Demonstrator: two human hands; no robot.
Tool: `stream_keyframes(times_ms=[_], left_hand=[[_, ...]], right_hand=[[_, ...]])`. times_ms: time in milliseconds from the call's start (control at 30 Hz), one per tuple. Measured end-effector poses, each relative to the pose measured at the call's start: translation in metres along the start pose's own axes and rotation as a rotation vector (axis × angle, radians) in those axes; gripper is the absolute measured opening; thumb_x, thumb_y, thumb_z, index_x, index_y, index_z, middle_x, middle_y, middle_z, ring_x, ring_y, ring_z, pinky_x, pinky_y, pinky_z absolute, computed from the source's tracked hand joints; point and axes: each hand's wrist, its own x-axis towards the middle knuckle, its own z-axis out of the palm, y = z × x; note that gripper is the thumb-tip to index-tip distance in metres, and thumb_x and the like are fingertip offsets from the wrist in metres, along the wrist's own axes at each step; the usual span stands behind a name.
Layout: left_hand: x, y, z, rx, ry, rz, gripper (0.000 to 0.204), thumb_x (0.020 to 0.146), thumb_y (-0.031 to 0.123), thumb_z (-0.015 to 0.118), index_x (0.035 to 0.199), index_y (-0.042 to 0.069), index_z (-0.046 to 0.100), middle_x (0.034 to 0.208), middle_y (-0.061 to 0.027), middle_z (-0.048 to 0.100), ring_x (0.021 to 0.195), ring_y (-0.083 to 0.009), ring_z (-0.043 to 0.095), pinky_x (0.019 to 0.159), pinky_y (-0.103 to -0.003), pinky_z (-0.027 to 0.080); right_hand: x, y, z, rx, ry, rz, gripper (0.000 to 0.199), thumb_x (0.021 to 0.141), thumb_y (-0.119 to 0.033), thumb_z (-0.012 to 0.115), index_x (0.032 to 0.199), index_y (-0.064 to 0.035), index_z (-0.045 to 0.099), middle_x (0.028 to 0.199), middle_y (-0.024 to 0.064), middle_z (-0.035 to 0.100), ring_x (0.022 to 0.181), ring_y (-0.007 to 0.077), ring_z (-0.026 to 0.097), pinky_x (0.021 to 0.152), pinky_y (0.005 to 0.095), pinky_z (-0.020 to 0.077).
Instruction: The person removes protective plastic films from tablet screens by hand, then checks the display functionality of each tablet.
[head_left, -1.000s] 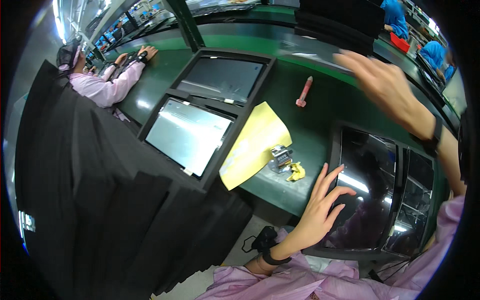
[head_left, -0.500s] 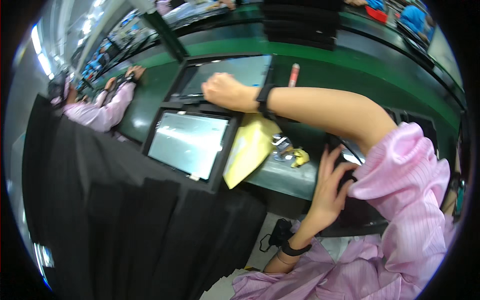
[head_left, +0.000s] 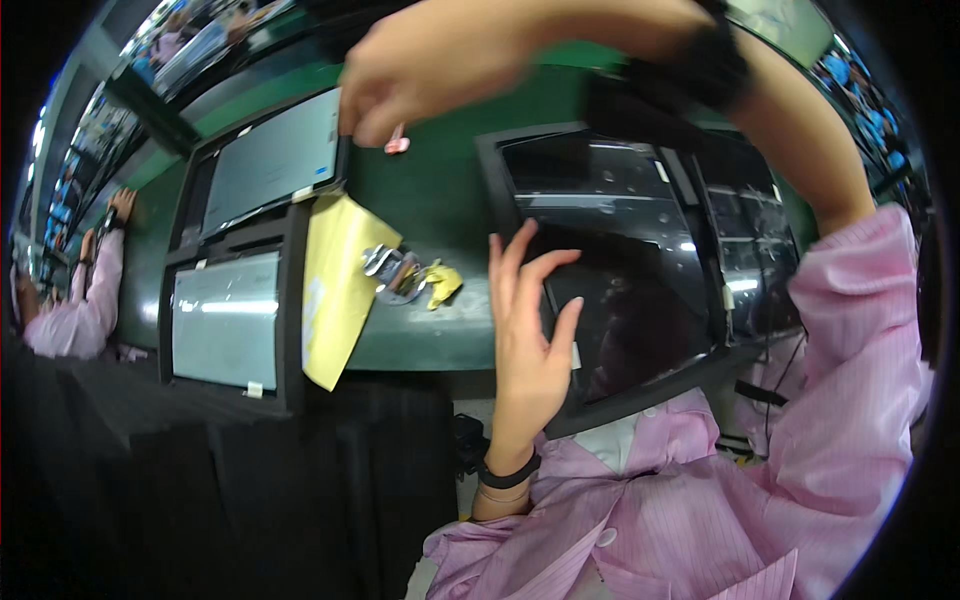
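Note:
My left hand [head_left: 530, 345] is open, with its fingers spread over the left edge of a dark glossy panel [head_left: 640, 290] lying in a black tray. My right arm reaches across the far side of the bench. At its end my right hand [head_left: 430, 75] is closed, fingers curled and blurred; anything inside them is hidden. It appears beside the corner of a grey panel [head_left: 270, 160] in another black tray. Partly covered below that hand is a red-and-white marker-like stick [head_left: 398, 143].
A pale panel [head_left: 225, 325] sits in a nearer tray at left. Yellow sheet [head_left: 335, 290], clear-and-silver scraps [head_left: 390, 272] and a crumpled yellow piece [head_left: 440, 283] lie on the green bench [head_left: 430, 345]. Black covering [head_left: 230, 480] fills the lower left. Another person's sleeve [head_left: 90, 290] shows far left.
The view has swung right, bringing the dark panels on the right into sight. My right hand has risen from over the trays. My left hand's fingers have spread over the dark panel's edge.

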Motion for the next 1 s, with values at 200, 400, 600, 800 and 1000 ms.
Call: stream_keyframes(times_ms=[200,400,600,800,1000], left_hand=[[0.012,0.006,-0.018,0.279,-0.164,-0.027,0.037,0.075,0.007,0.066,0.111,0.006,0.056,0.132,-0.0155,0.044,0.13,-0.033,0.033,0.106,-0.04,0.025],[0.065,0.064,-0.01,0.522,-0.311,0.136,0.029,0.085,0.02,0.06,0.109,0.005,0.055,0.127,-0.0184,0.048,0.13,-0.0379,0.032,0.105,-0.043,0.025],[0.122,0.056,0.044,0.826,-0.489,0.122,0.045,0.091,0.03,0.051,0.128,0.006,0.042,0.141,-0.0196,0.033,0.138,-0.0341,0.016,0.109,-0.049,0.016],[0.162,0.018,0.098,0.99,-0.506,0.029,0.064,0.089,0.04,0.047,0.138,0.003,0.03,0.146,-0.0244,0.02,0.138,-0.04,0.006,0.106,-0.061,0.008],[0.169,-0.006,0.127,1.017,-0.469,0.074,0.044,0.088,0.029,0.041,0.125,0.006,0.045,0.131,-0.0198,0.044,0.128,-0.0378,0.034,0.101,-0.061,0.021]], right_hand=[[-0.215,-0.045,0.049,-0.133,0.288,0.599,0.041,0.085,-0.017,0.058,0.121,0.0006,0.053,0.118,0.0169,0.058,0.11,0.0306,0.055,0.094,0.0367,0.0414],[-0.35,-0.033,0.164,0.015,0.987,1.158,0.037,0.086,-0.02,0.059,0.118,-0.0003,0.056,0.12,0.0151,0.057,0.115,0.0273,0.051,0.099,0.0332,0.0352],[-0.388,0.007,0.19,0.094,1.044,1.14,0.041,0.085,-0.02,0.061,0.12,-0.0003,0.054,0.13,0.0144,0.051,0.128,0.0273,0.04,0.105,0.0342,0.0288],[-0.41,0.031,0.182,0.208,0.95,0.983,0.05,0.082,-0.019,0.063,0.125,0.0003,0.048,0.141,0.0131,0.039,0.13,0.0272,0.037,0.106,0.0339,0.0282],[-0.424,0.045,0.173,0.293,0.855,0.932,0.059,0.081,-0.027,0.065,0.13,-0.0034,0.043,0.145,0.0123,0.031,0.132,0.0294,0.034,0.106,0.0353,0.0286]])
